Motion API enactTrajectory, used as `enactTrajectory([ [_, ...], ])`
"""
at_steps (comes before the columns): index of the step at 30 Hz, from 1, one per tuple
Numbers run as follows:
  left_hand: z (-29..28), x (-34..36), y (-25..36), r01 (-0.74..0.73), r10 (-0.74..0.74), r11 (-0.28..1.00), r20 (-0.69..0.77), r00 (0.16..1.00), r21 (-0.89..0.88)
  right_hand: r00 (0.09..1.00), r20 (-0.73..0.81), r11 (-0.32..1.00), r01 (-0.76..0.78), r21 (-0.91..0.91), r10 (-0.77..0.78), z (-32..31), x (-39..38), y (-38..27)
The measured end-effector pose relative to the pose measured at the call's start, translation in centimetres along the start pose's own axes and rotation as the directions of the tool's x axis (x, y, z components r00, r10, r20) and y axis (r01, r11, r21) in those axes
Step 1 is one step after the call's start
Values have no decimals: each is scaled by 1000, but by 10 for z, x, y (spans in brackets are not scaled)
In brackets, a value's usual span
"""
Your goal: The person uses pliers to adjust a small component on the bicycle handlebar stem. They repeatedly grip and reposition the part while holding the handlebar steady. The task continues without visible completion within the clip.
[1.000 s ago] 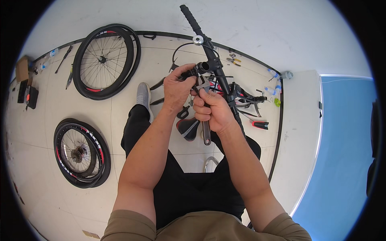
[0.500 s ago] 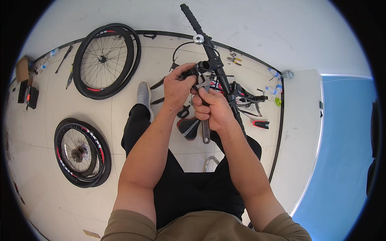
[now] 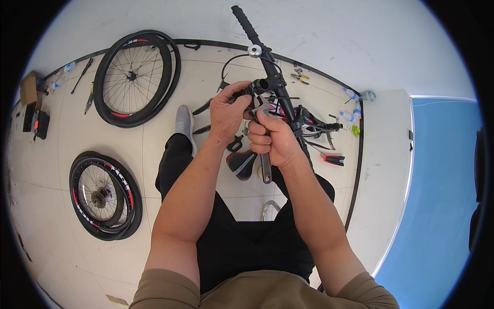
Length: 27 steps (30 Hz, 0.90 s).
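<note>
My left hand (image 3: 226, 116) is closed round a black tubular part (image 3: 263, 84) beside the black handlebar (image 3: 268, 63); its round open end shows past my fingertips. A metal adjustable wrench (image 3: 266, 169) is in my right hand (image 3: 274, 138), fingers wrapped round the handle and thumb up near the jaws. Those jaws meet the part just by my left fingers; what they grip is hidden. A silver bell (image 3: 254, 50) and a cable loop sit on the handlebar, which slants from far to near right. Below my hands a black saddle (image 3: 242, 164) lies on the floor.
Wheels with tyres lie at the far left (image 3: 98, 87) and near left (image 3: 75, 206). Pliers (image 3: 300, 78), plastic bottles (image 3: 348, 115) and a red-and-black piece (image 3: 334, 160) are along the right wall. A red-and-black bike frame (image 3: 314, 121) lies behind the handlebar.
The wrench has swung slightly, its handle end shifting a little to the right with my right hand. My left hand keeps its hold in the same place.
</note>
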<state>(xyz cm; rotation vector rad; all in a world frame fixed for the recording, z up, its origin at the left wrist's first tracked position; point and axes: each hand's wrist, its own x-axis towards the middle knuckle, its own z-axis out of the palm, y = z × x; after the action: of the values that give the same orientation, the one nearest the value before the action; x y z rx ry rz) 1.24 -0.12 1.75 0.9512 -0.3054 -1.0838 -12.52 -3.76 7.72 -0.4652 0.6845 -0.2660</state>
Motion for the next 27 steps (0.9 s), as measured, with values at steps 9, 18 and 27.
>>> enactTrajectory([
  [9, -2, 3, -3, -51, 52, 995, -6, 999, 82, 986, -165, 984, -14, -179, -16, 11, -1, -2],
  [18, -2, 3, -3, -78, 80, 993, -15, 997, 85, 921, -361, 910, -17, -414, -147, 24, 3, 7],
  [27, 1, 2, -2, -108, 110, 988, -8, 994, 110, 648, -133, 260, 104, -960, -750, -6, 28, 39],
])
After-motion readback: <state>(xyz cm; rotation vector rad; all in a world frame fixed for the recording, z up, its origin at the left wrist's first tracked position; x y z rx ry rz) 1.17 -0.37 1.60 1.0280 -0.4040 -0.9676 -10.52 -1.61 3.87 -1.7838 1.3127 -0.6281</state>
